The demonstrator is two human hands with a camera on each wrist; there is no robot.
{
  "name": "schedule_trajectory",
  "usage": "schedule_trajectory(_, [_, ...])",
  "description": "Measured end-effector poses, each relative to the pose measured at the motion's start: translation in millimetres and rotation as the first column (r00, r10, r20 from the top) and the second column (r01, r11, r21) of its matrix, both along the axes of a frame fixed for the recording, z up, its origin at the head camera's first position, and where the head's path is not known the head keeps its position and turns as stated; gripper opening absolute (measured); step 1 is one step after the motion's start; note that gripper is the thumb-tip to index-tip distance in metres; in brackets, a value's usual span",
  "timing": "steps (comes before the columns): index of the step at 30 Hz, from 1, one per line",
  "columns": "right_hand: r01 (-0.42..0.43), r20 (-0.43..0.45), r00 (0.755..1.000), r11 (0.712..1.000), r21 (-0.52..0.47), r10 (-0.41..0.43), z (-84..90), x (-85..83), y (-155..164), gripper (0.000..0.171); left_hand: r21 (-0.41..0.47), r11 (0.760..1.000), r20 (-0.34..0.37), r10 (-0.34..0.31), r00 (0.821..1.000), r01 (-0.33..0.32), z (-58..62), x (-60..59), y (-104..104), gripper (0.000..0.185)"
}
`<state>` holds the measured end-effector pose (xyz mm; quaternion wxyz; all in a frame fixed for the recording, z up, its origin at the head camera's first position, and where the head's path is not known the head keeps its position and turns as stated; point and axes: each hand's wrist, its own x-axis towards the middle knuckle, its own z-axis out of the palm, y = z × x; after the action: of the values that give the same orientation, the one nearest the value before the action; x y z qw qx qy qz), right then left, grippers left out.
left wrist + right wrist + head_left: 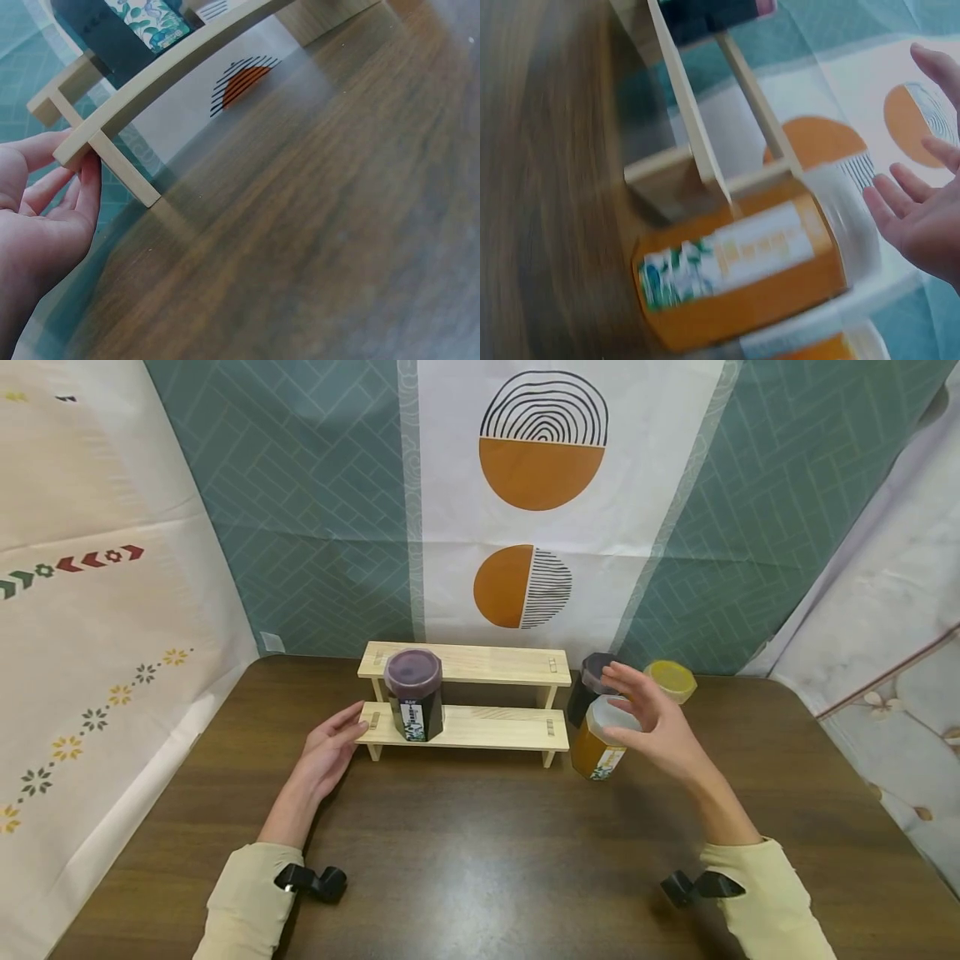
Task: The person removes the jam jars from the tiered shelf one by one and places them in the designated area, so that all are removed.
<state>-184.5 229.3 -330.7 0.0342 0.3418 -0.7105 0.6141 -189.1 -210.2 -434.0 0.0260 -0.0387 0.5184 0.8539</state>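
Observation:
My left hand (330, 750) pinches the left end of the lower board of a two-tier wooden rack (495, 725). In the left wrist view its fingers curl under the board end (79, 142). A dark jar with a purple lid (414, 693) stands on that lower board, towards the left. My right hand (660, 727) hovers with spread fingers by the white lid of an amber jar (596, 752), just right of the rack. The right wrist view has the hand (930, 217) holding nothing, beside that labelled amber jar (742, 270).
Behind the amber jar stand another dark jar (583, 697) and a jar with a yellow lid (671, 679), partly covered by the right hand. All this is on a brown wooden table (480, 860). A patterned cloth (337, 527) hangs right behind the rack.

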Motion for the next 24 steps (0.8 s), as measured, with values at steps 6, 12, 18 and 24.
schedule_trajectory(6, [0.020, 0.062, 0.998, 0.999, 0.046, -0.023, 4.1, -7.1, -34.1, 0.068, -0.013, 1.000, 0.010, -0.008, 1.000, 0.008, -1.4, -1.3, 1.1, 0.057])
schedule_trajectory(12, [-0.033, 0.220, 0.975, 0.999, -0.029, 0.039, 3.4, -29.6, -78.3, 0.070, -0.024, 1.000, 0.023, -0.013, 1.000, 0.014, -1.6, -0.7, 1.0, 0.056])
schedule_trajectory(18, [-0.057, 0.262, 0.963, 0.998, 0.000, 0.055, 1.2, -45.8, -124.4, 0.073, -0.034, 0.999, 0.016, -0.014, 1.000, 0.014, -1.3, 0.0, 0.7, 0.056])
schedule_trajectory(24, [-0.030, 0.276, 0.961, 0.999, -0.012, 0.032, 2.6, -47.9, -161.8, 0.080, -0.041, 0.999, 0.010, -0.014, 1.000, 0.014, -0.3, -0.9, 0.2, 0.056])
